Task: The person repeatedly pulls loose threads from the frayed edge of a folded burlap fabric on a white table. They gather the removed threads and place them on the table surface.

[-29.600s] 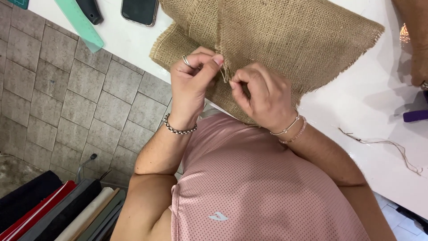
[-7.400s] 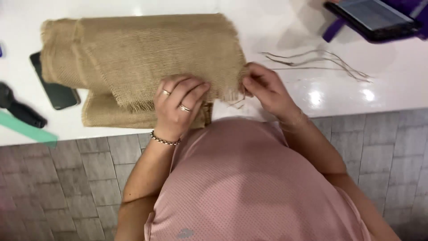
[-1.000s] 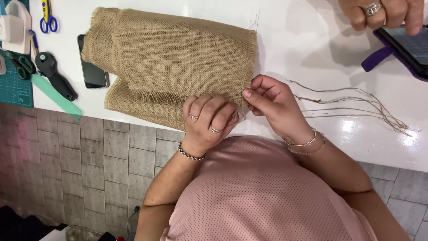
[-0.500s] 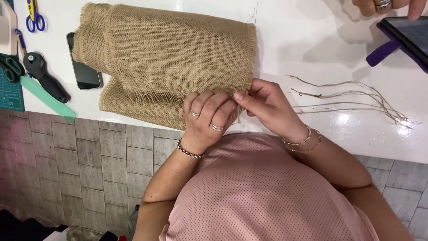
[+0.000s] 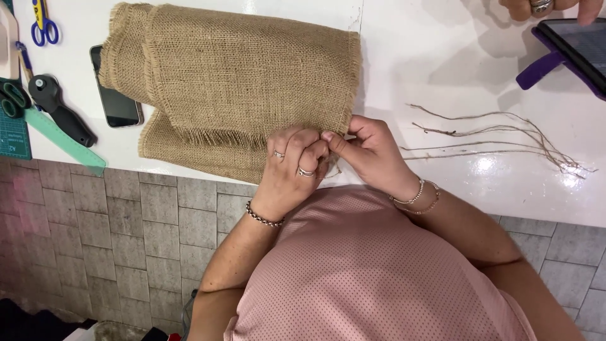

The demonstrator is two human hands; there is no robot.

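One table (image 5: 454,57), white. One folded burlap (image 5: 246,76), centre to 11 o'clock. Two hands meet at burlap's 5 o'clock corner: left hand (image 5: 293,167) curled shut on edge, right hand (image 5: 369,148) pinching fringe. About five pulled threads (image 5: 499,136), 3 o'clock. One phone (image 5: 113,101), 9 o'clock.

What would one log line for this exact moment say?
left hand: pinching burlap corner | right hand: pinching frayed edge beside it | pulled threads: on white table, right of hands
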